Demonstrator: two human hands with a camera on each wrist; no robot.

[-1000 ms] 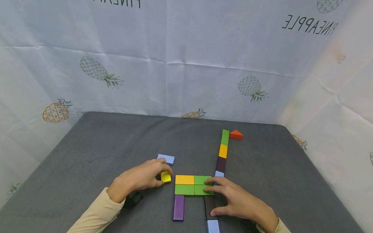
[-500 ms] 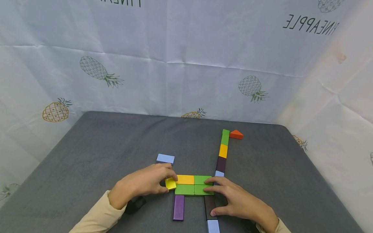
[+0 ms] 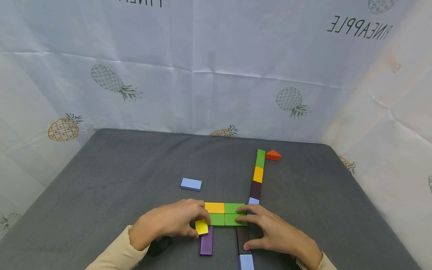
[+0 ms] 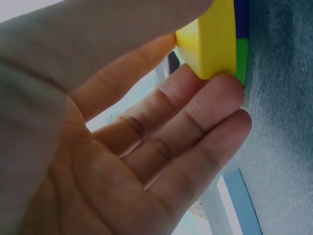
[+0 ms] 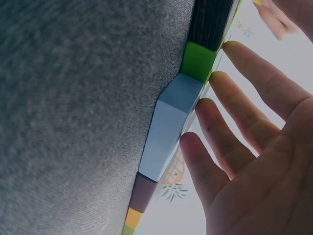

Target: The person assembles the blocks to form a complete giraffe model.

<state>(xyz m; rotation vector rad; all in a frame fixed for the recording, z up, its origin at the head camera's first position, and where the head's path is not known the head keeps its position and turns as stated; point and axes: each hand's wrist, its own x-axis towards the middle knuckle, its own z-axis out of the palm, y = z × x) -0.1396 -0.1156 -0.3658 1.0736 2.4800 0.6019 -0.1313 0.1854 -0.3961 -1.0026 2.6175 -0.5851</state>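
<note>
My left hand (image 3: 175, 220) pinches a small yellow wooden block (image 3: 201, 227) between thumb and fingers. In the head view it overlaps the top of the purple block (image 3: 207, 245); whether they touch I cannot tell. The left wrist view shows the yellow block (image 4: 215, 44) up close, a green block behind it. My right hand (image 3: 275, 229) rests its fingertips on the green blocks (image 3: 230, 220), thumb by a dark brown block (image 3: 242, 238). An orange-yellow block (image 3: 215, 207) joins the greens in a flat rectangle. Nearby lies a light blue block (image 5: 166, 132) in the right wrist view.
From the rectangle's right corner a column of blocks runs back: light blue, dark purple (image 3: 255, 190), orange-yellow, green (image 3: 260, 159), with a red-orange triangle (image 3: 273, 155) beside its top. A loose light blue block (image 3: 191, 184) lies behind my left hand; another (image 3: 246, 261) lies at the front.
My left hand has carried the yellow block right and toward me, from left of the rectangle to the top of the purple block. The right hand has stayed put.
</note>
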